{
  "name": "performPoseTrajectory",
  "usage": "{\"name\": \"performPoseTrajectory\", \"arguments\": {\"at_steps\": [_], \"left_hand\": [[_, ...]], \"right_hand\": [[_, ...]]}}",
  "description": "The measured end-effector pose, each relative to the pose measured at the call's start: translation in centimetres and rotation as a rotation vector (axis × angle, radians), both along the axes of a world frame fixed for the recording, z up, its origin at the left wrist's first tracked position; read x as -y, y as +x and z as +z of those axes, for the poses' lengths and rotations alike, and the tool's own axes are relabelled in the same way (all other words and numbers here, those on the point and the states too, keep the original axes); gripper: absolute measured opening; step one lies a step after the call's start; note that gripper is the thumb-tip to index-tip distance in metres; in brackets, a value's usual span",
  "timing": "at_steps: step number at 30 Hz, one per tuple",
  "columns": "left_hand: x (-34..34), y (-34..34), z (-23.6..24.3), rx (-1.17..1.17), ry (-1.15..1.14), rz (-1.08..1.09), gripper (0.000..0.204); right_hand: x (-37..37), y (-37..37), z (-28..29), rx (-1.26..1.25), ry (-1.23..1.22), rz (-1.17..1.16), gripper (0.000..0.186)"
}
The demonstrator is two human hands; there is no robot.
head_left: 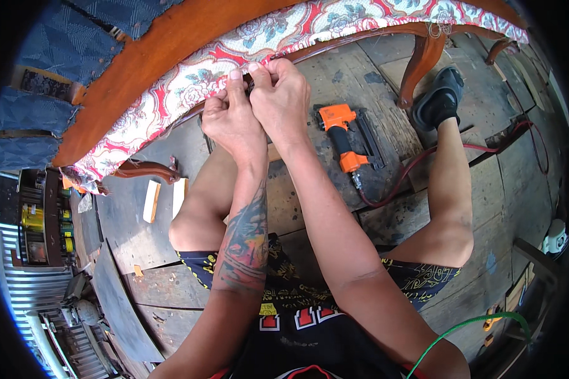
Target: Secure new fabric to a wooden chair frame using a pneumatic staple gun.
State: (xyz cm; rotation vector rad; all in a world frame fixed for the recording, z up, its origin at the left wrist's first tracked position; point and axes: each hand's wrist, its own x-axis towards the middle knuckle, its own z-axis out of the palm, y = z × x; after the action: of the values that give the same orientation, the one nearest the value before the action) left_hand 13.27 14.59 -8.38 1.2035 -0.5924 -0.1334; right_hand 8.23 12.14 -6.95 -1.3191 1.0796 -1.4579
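Observation:
Floral fabric (193,88) in red, white and grey-green runs along the curved wooden rail (117,91) of a piece of furniture with carved legs. At the fabric's lower edge, my left hand (235,123) is closed, its thumb pressed on the cloth. Right beside it, nearly touching, my right hand (283,101) pinches the same edge between thumb and curled fingers. Both sets of fingertips are partly hidden behind the cloth and the hands. An orange and black air stapler (344,139) lies on the floor to the right of my right forearm.
A red air hose (417,165) leads from the stapler across the wooden plank floor (297,208). A carved leg (421,66) stands near my right foot. Pale wood strips (150,201) lie at left. A shelf with cans (38,218) is at far left; a green cord (461,335) curves at lower right.

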Motion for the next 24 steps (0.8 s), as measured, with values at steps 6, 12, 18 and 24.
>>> {"name": "performPoseTrajectory", "arguments": {"at_steps": [6,12,18,24], "left_hand": [[0.1,0.8,-1.0,0.142,-0.009,0.063,0.030],[0.4,0.4,-1.2,0.128,0.003,0.074,0.030],[0.4,0.9,-1.0,0.166,0.113,0.235,0.038],[0.6,0.9,-1.7,0.109,0.044,0.141,0.036]], "right_hand": [[0.0,0.5,-0.4,0.001,0.004,0.001,0.024],[0.4,0.2,-0.6,0.015,-0.022,-0.027,0.027],[0.1,-0.1,0.4,0.036,0.025,0.004,0.030],[1.8,-0.4,-1.7,0.221,0.100,0.078,0.036]]}}
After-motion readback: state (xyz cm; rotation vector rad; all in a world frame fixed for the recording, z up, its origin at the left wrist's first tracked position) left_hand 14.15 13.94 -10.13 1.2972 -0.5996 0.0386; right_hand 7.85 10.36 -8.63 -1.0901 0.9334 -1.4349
